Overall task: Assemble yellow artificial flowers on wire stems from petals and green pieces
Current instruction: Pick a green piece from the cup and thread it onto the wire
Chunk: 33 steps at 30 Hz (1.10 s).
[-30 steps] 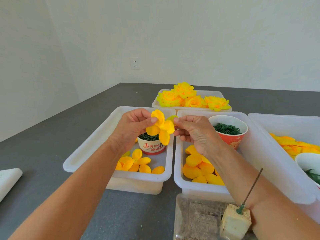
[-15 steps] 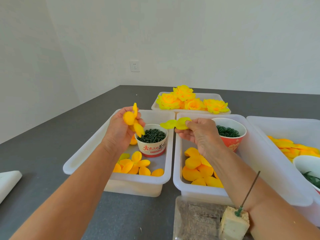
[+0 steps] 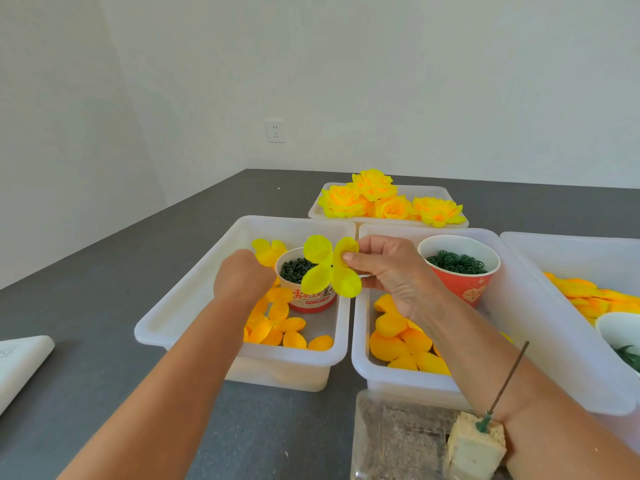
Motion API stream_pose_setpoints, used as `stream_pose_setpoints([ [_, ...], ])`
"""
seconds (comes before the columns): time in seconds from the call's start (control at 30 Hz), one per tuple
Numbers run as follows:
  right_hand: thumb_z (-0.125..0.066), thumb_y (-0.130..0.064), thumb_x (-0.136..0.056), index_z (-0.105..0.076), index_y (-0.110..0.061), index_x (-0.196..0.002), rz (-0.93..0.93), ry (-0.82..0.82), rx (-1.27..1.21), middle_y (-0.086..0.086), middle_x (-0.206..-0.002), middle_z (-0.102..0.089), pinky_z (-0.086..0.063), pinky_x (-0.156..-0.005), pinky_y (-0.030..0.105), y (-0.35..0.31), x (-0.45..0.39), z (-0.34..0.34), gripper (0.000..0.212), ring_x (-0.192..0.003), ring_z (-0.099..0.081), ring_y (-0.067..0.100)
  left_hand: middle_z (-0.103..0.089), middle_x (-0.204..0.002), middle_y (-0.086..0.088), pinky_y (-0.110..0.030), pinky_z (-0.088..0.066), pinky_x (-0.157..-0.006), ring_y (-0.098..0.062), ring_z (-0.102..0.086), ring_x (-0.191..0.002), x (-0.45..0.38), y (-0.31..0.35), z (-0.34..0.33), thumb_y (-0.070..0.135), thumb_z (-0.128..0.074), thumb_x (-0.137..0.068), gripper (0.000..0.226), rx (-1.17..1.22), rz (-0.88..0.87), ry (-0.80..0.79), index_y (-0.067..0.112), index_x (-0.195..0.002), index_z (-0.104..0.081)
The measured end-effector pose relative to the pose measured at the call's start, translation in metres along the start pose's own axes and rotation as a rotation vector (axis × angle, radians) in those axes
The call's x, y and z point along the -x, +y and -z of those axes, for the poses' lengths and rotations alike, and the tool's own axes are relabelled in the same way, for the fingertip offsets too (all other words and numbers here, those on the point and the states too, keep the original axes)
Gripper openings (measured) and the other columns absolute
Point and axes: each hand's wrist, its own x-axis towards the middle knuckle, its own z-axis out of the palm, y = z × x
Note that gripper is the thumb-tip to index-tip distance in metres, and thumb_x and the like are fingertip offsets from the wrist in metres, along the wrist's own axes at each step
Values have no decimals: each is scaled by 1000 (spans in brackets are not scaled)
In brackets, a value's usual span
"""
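Observation:
My right hand [image 3: 391, 271] pinches a flat yellow-green four-lobed petal piece [image 3: 320, 265] by its right lobe and holds it upright above the gap between two white bins. My left hand [image 3: 242, 280] is closed low over the left bin [image 3: 152, 332], with a small yellow petal cluster [image 3: 266, 252] sticking out past its fingers. Loose orange-yellow petals [image 3: 284, 332] lie in that bin beside a paper cup of dark green pieces [image 3: 294, 270]. The middle bin [image 3: 360, 362] holds bigger petals [image 3: 394, 344] and a red cup of green rings [image 3: 457, 263]. A wire stem [image 3: 507, 381] stands in a foam block [image 3: 474, 448].
Finished yellow flowers [image 3: 391, 202] fill a white tray at the back. A third bin [image 3: 540, 341] with more petals sits at the right. A clear plastic box [image 3: 398, 438] is near the front edge, and a white folded object [image 3: 17, 358] lies at the far left on the grey table.
My hands have pulled the two petal pieces apart. The left hand dropped down into the left bin with its cluster. The right hand turned its yellow-green piece upright.

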Motion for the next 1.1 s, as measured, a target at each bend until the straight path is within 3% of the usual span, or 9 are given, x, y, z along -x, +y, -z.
stream_pose_setpoints([
  [0.13,-70,-4,-79,-68,-14,-82,60,-41,88,-3,-68,-69,-46,-52,13,1,3,-4,10,-57,-61,3,-47,-81,-5,-33,-43,-72,-27,-52,-84,8,2,-2,13,-56,-84,23,-186,37,-150,14,-67,-40],
  [0.2,-71,-2,-78,-67,-14,-82,63,-42,89,-6,-66,-69,-46,-50,11,3,3,-5,13,-54,-63,0,-50,-88,-5,-36,-39,-80,-28,-54,-93,10,5,2,18,-57,-86,15,-215,22,-53,14,-76,-47],
  [0.3,-74,-4,-76,-64,-11,-86,61,-13,152,-3,-68,-69,-51,-54,12,5,1,-6,15,-55,-63,0,-63,-85,-8,-33,-44,-73,-27,-59,-84,14,13,10,27,-54,-92,24,322,-166,118,7,-82,-62],
  [0.4,-75,-7,-76,-63,-11,-85,59,27,195,0,-72,-70,-54,-58,16,5,-1,-6,16,-60,-65,5,-70,-81,-12,-31,-55,-71,-19,-66,-74,33,25,21,43,-56,-88,38,898,-261,-207,7,-83,-69],
  [0.57,-77,-7,-74,-64,-9,-84,55,54,225,8,-77,-72,-55,-64,23,6,-1,-6,16,-64,-66,12,-65,-64,1,-19,-49,-57,-7,-58,-59,41,25,20,20,-76,-69,14,708,-463,-491,10,-76,-69],
  [0.67,-75,-5,-75,-65,-9,-85,48,34,208,9,-80,-72,-55,-67,22,5,0,-5,15,-66,-66,12,-58,-49,11,-12,-40,-44,0,-51,-46,38,23,19,4,-73,-75,12,691,-463,-482,13,-70,-67],
  [0.87,-67,-5,-81,-65,-12,-78,27,132,134,1,-69,-69,-41,-52,17,0,1,2,8,-58,-53,7,-54,-49,-1,-13,-41,-40,-1,-47,-38,30,20,12,-2,-70,-75,20,471,-371,-433,14,-65,-65],
  [0.97,-62,-2,-83,-64,-14,-78,-30,183,96,-4,-64,-68,-41,-50,16,-1,0,10,13,-57,-53,5,-59,-65,-11,-17,-45,-45,-9,-52,-48,28,16,6,2,-69,-73,7,226,-378,-482,9,-73,-69],
  [1.1,-62,-5,-85,-65,-15,-81,-82,168,54,-6,-63,-69,-45,-51,15,-5,-2,20,12,-58,-57,4,-64,-76,4,-17,-47,-61,-7,-55,-67,27,14,1,10,-74,-70,13,117,-427,-498,21,-75,-71],
])
